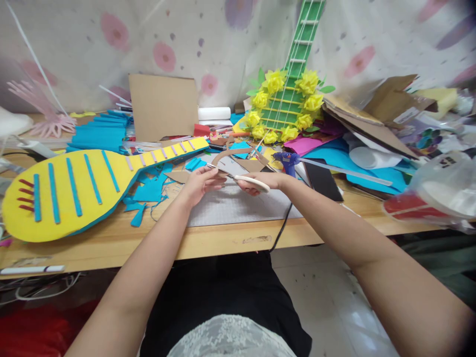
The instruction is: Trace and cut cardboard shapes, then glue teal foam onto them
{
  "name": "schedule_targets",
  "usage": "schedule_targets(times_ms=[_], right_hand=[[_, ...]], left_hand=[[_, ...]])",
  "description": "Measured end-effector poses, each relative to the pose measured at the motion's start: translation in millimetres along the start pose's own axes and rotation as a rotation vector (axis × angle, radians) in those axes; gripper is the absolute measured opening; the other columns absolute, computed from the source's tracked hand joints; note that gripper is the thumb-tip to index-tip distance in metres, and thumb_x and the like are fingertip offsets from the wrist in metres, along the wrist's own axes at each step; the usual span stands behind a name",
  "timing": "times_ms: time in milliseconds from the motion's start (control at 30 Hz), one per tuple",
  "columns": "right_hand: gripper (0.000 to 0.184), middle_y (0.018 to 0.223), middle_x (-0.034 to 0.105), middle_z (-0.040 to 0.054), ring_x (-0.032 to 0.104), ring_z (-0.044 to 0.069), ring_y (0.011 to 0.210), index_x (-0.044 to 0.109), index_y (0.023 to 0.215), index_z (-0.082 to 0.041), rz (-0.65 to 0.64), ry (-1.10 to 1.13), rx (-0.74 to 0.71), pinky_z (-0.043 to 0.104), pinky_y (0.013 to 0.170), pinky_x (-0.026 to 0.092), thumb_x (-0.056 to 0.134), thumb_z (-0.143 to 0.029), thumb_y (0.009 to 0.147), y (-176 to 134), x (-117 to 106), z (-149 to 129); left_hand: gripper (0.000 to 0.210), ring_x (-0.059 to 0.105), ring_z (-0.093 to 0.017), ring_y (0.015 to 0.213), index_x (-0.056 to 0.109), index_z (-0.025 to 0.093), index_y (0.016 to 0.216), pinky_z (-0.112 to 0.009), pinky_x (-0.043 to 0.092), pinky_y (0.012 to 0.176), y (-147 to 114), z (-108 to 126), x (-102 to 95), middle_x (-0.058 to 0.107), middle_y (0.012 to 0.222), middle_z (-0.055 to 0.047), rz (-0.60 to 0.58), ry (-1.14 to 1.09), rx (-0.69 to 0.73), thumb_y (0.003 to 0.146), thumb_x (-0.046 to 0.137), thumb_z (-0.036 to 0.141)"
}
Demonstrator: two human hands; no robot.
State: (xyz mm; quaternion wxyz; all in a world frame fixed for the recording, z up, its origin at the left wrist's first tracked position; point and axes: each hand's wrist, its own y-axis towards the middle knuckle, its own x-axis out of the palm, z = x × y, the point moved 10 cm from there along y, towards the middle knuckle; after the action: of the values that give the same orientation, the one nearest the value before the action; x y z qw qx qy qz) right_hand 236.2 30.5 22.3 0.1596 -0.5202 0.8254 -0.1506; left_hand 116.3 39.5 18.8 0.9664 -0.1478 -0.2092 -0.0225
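Observation:
My right hand (256,181) is closed around the white handles of a pair of scissors (261,184) above a grey cutting mat (241,210). The scissor blades point left toward my left hand (203,186). Those left fingers are pinched together near the blade tips; what they grip is small and partly hidden. A curved brown cardboard strip (231,152) runs just beyond the fingertips, and I cannot tell whether it touches them. Blue scraps (150,191) lie to the left of my left hand.
A yellow lute-shaped model (67,191) with blue strips lies left. Behind stands a green stringed model (284,106) ringed with yellow paper flowers. A blue glue gun (288,159), a black flat object (323,181) and a plastic-wrapped bucket (427,198) are right. A cardboard sheet (163,106) stands at the back.

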Motion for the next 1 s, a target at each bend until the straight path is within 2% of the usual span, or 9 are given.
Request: schedule_targets(times_ms=[100, 300, 500, 700, 867, 1000], right_hand=[[0.050, 0.062, 0.034, -0.0062, 0.033, 0.003, 0.049, 0.038, 0.073, -0.017, -0.015, 0.000, 0.008, 0.017, 0.043, 0.028, 0.057, -0.062, 0.074, -1.6, -0.4, 1.9], [0.049, 0.061, 0.033, -0.0064, 0.033, 0.004, 0.049, 0.036, 0.072, -0.017, -0.028, -0.004, -0.008, 0.017, 0.044, 0.029, 0.054, -0.063, 0.076, 1.3, 2.5, 0.3], [0.051, 0.057, 0.037, -0.0052, 0.036, 0.005, 0.049, 0.038, 0.072, -0.017, -0.017, -0.126, -0.021, 0.018, 0.044, 0.031, 0.046, -0.067, 0.079, 5.9, 4.8, -3.4], [0.050, 0.057, 0.033, -0.0071, 0.033, 0.004, 0.047, 0.037, 0.076, -0.017, 0.030, -0.039, -0.033, 0.017, 0.043, 0.028, 0.050, -0.066, 0.077, 7.3, 6.3, -0.8], [0.055, 0.056, 0.035, -0.0074, 0.033, 0.003, 0.046, 0.036, 0.075, -0.017, 0.037, 0.003, -0.049, 0.017, 0.041, 0.027, 0.051, -0.070, 0.073, 8.7, 9.6, -1.6], [0.053, 0.057, 0.034, -0.0080, 0.032, 0.003, 0.046, 0.035, 0.076, -0.018, 0.032, 0.053, -0.078, 0.017, 0.041, 0.027, 0.055, -0.066, 0.073, 10.8, 11.4, -3.3]], left_hand=[[0.014, 0.069, -0.020, 0.062, 0.060, 0.011, 0.075, -0.024, 0.053, 0.051, 0.5, 3.0, -2.5, 0.070, 0.070, -0.010, -0.002, 0.084, 0.018, 0.075, 0.068, 0.023], [0.013, 0.065, -0.015, 0.052, 0.057, 0.012, 0.067, -0.022, 0.052, 0.050, 2.7, 1.7, -2.8, 0.065, 0.058, -0.004, 0.057, 0.072, 0.054, 0.074, 0.067, 0.017], [0.008, 0.064, -0.013, 0.051, 0.056, 0.012, 0.067, -0.021, 0.051, 0.051, 0.5, 0.1, -4.5, 0.063, 0.054, -0.003, 0.151, -0.018, 0.111, 0.075, 0.059, 0.011], [0.011, 0.065, -0.014, 0.053, 0.053, 0.012, 0.065, -0.019, 0.050, 0.052, -1.7, -3.1, -5.2, 0.063, 0.053, -0.003, 0.185, -0.104, 0.132, 0.076, 0.057, 0.010], [0.015, 0.065, -0.014, 0.052, 0.052, 0.013, 0.063, -0.020, 0.049, 0.053, -4.9, -2.2, -5.3, 0.062, 0.051, -0.002, 0.227, -0.146, 0.143, 0.077, 0.055, 0.008], [0.015, 0.065, -0.013, 0.054, 0.052, 0.013, 0.063, -0.020, 0.050, 0.057, -5.9, -2.7, -6.0, 0.062, 0.052, -0.001, 0.251, -0.160, 0.136, 0.077, 0.056, 0.009]])
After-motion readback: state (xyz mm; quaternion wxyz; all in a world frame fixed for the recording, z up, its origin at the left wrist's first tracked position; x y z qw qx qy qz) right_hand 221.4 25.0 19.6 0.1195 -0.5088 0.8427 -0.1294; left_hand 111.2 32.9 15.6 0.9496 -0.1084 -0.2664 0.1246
